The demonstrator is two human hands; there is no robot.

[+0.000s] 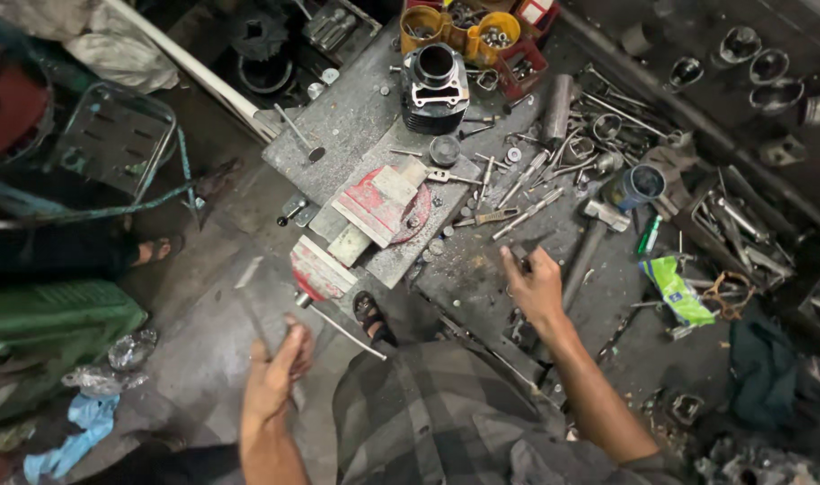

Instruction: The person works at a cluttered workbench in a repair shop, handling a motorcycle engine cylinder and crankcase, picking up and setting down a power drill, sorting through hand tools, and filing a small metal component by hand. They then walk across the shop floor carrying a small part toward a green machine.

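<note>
My left hand (pixel 275 368) is low over the floor in front of the bench, gripping a long flat grey metal bar (pixel 252 287) that points up and away from me and is blurred. My right hand (pixel 536 286) rests on the dark, gritty workbench (pixel 482 269), its fingertips pinched on a small dark piece (pixel 521 261). Between the hands, a red bench vise (pixel 374 211) is fixed to the bench corner, its handle rod (pixel 342 330) sticking out toward me. My sandalled foot (pixel 370 316) shows below the vise.
A black engine cylinder (pixel 435 85) stands behind the vise, with yellow cups of nuts (pixel 464 31) beyond it. Spanners, bolts, a hammer (pixel 598 224), a blue cup (pixel 639 184) and a green packet (pixel 678 289) litter the right side. Another person's sandalled foot (pixel 158 248) is at the left.
</note>
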